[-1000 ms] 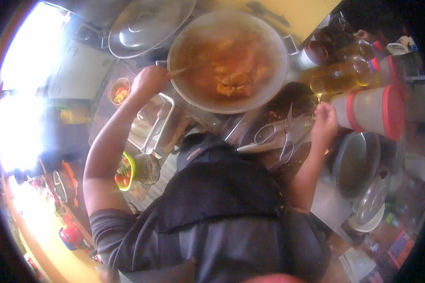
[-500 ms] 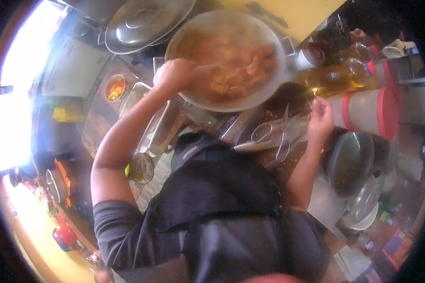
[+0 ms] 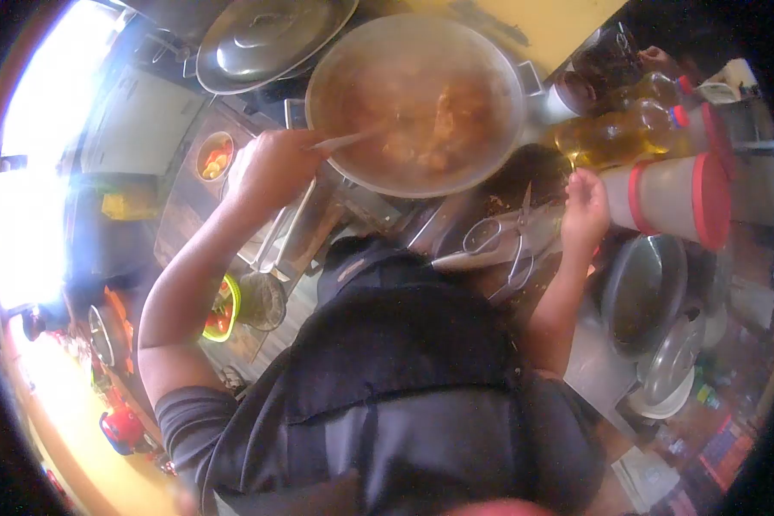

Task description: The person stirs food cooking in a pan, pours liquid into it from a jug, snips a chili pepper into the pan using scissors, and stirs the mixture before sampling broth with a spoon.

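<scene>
A wide steaming pot (image 3: 312, 138) holds chunks of food in reddish-brown sauce. My left hand (image 3: 273, 169), closed on the handle of a long stirring spoon (image 3: 346, 139), is just outside the pot's left rim. The spoon's far end is hidden in steam and sauce. To the right of the pot, my right hand (image 3: 586, 206) pinches a thin shiny utensil (image 3: 574, 160) pointing upward; its exact kind is unclear. Beside that hand lie scissors (image 3: 525, 219) with large loop handles, and a container with a red lid (image 3: 711, 201).
Oil bottles (image 3: 619, 135) lie in view right of the pot. A big oval lid (image 3: 262, 47) is at upper left. A small bowl of cut vegetables (image 3: 216, 158) and a green-rimmed bowl (image 3: 232, 308) flank my left arm. Dark pans (image 3: 645, 297) sit at right. Another person's hand (image 3: 655, 60) shows at the far right.
My left hand has moved left and down from over the pot to outside its rim, baring more of the spoon. The food has shifted. My right hand has barely moved.
</scene>
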The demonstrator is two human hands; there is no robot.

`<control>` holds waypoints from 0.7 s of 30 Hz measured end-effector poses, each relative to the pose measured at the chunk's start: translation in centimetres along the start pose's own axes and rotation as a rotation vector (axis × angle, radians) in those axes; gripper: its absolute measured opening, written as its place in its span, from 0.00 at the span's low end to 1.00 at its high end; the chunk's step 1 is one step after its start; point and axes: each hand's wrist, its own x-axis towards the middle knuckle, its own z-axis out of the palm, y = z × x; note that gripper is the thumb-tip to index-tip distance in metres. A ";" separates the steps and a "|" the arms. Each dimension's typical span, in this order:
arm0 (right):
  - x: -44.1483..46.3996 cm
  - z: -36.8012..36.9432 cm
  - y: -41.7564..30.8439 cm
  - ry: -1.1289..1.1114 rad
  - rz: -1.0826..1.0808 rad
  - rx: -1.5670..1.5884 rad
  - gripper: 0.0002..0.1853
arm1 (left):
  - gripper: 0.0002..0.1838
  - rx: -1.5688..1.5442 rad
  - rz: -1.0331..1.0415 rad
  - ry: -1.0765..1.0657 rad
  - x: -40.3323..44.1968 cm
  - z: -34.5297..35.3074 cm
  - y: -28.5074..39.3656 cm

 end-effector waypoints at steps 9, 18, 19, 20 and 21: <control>0.2 0.9 -0.4 -0.056 0.004 -0.025 0.11 | 0.09 0.322 0.245 -0.025 0.8 4.5 5.2; 0.1 1.0 -0.7 -0.021 0.005 0.005 0.10 | 0.09 0.509 0.377 0.257 4.2 6.5 7.3; 0.1 0.9 -0.9 -0.026 0.022 -0.019 0.10 | 0.10 0.524 0.368 0.226 4.3 6.5 7.3; 0.1 0.5 -1.0 -0.027 0.040 -0.044 0.10 | 0.10 0.524 0.372 0.228 4.0 5.7 7.5; 0.1 0.1 -1.0 -0.020 0.041 -0.044 0.10 | 0.11 0.541 0.357 0.188 3.5 4.0 7.8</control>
